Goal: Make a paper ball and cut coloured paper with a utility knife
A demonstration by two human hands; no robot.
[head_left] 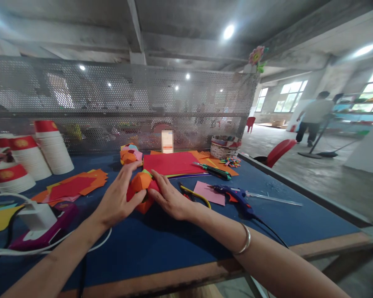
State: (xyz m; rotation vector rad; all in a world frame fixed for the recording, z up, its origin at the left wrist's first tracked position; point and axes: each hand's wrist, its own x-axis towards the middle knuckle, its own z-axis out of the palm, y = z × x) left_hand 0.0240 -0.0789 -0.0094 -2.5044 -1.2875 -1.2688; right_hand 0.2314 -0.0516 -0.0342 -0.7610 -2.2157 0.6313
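An orange and red folded paper ball point(142, 185) rests on the blue table top point(161, 244). My left hand point(118, 196) cups its left side, thumb pressed on the front and fingers stretched over the top. My right hand point(169, 196) presses against its right side with fingers laid on the red part. Both hands hold it between them. A silver bangle point(245, 240) sits on my right wrist.
A blue glue gun point(236, 194), pink paper point(209, 192), scissors point(213, 169), red paper sheets point(170, 162), a second paper ball point(130, 154), a woven basket point(224, 145), stacked paper cups point(51, 145), a purple tool point(46, 231) and a perforated metal screen point(112, 103). A person sweeps far right point(313, 116).
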